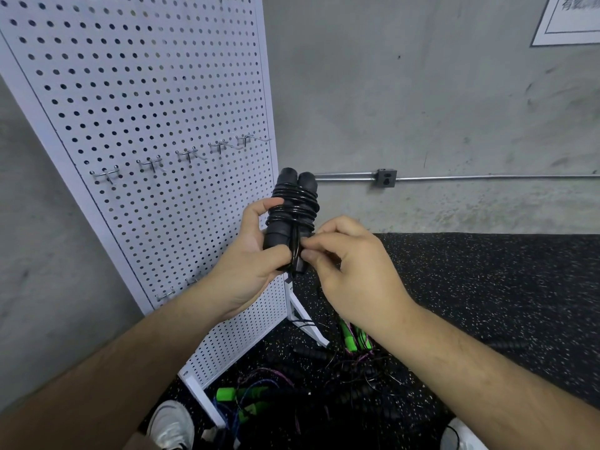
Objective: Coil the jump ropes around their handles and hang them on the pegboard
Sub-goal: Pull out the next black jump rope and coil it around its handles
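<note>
Hands meet near the middle of the view, both on one black rope (292, 207). Its two handles (293, 181) stand upright, side by side, and the cord is wound around them in several tight turns.

The left hand (250, 258) grips the pair from 9 o'clock. Its thumb lies against the coils and its fingers curl around the lower part of the handles. The right hand (350, 271) comes from 4 o'clock. Its thumb and forefinger pinch the cord at the bottom of the bundle, and its other fingers are loosely bent. The bundle is held in the air, in front of the right edge of the pegboard (146, 108).

The pegboard is white, stands on the floor and fills the view from 9 to 12 o'clock. A row of metal hooks (151, 164) crosses it, at 10 o'clock from the bundle.

At 6 o'clock, on the dark speckled mat (487, 287), lies a tangled heap (324, 378) of other ropes, some with green handles (227, 393), some with black ones. A white shoe (172, 423) shows at 7 o'clock.

The grey wall (422, 92) behind carries a thin metal pipe with a small box (386, 178), at 2 o'clock from the bundle. A paper sheet (568, 21) hangs in the far corner at 1 o'clock.
</note>
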Action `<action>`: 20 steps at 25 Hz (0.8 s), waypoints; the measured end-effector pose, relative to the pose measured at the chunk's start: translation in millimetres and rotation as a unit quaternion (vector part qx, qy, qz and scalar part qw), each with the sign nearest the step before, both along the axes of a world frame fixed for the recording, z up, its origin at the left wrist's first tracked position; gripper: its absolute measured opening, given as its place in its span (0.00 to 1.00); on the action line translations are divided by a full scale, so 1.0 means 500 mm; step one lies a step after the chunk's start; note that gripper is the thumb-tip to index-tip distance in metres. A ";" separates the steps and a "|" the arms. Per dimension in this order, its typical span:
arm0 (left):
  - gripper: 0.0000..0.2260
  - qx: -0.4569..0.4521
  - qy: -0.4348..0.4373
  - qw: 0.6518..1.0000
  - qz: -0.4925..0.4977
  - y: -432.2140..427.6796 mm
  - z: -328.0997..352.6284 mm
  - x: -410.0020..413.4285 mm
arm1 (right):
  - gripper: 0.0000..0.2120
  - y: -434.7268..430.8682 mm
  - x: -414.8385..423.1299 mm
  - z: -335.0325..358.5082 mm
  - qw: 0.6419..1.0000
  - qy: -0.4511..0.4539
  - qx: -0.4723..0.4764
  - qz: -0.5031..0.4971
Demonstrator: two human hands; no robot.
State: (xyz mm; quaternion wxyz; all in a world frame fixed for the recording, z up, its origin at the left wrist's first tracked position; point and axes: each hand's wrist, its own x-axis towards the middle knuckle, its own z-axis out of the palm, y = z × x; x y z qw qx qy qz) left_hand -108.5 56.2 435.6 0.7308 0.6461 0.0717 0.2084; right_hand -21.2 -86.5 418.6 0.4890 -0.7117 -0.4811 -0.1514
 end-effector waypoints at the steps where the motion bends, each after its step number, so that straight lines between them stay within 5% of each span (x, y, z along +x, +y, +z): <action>1: 0.34 -0.003 0.000 1.000 0.000 -0.001 0.002 -0.001 | 0.08 0.000 0.003 0.001 1.000 0.007 -0.002 0.011; 4: 0.33 0.008 -0.002 1.000 0.005 -0.002 0.003 -0.002 | 0.10 -0.003 0.007 -0.001 0.999 -0.010 -0.013 0.027; 10: 0.34 0.048 0.013 0.999 0.014 0.001 0.002 -0.004 | 0.08 0.008 -0.003 -0.009 0.946 -0.308 -0.063 -0.076; 12: 0.33 0.051 0.014 0.998 0.021 0.000 0.001 -0.003 | 0.08 0.013 -0.004 -0.009 0.932 -0.345 -0.067 -0.091; 16: 0.30 0.052 0.016 0.998 0.024 -0.002 0.002 -0.007 | 0.09 0.007 0.005 -0.012 0.988 -0.148 -0.034 -0.035; 20: 0.27 0.106 0.029 0.994 0.021 -0.002 0.011 -0.017 | 0.07 -0.002 0.000 0.000 1.000 0.019 0.022 0.005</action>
